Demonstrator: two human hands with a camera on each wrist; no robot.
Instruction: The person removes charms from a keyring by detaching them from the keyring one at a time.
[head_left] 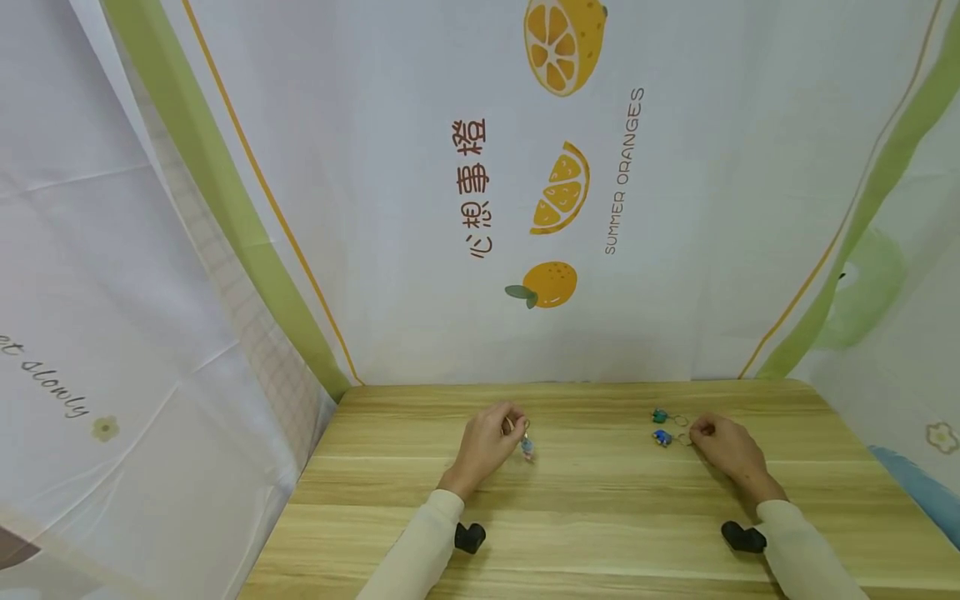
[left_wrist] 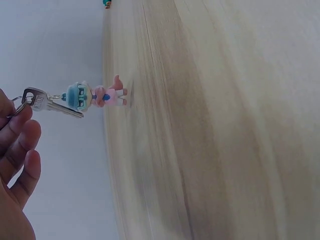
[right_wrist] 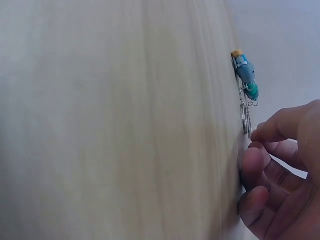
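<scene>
My left hand point(head_left: 483, 446) pinches the metal ring of a keychain point(left_wrist: 106, 95) between thumb and fingers. A silver key point(left_wrist: 41, 100) and a small figure in a light-blue hat and pink clothes dangle from it, just above the tabletop in the left wrist view. On the right, my right hand point(head_left: 729, 450) has its thumb and fingertips on the ring of a blue figure keychain point(head_left: 662, 437), which lies on the table. Behind it lies a green figure keychain point(head_left: 659, 415) with its own ring. The two rings overlap in the right wrist view.
A wood-grain table point(head_left: 585, 517) runs back to a white cloth point(head_left: 405, 208) printed with oranges. More cloth hangs on the left and right. A black wrist mount point(head_left: 470, 538) sits at the left sleeve, another black mount point(head_left: 744, 537) at the right.
</scene>
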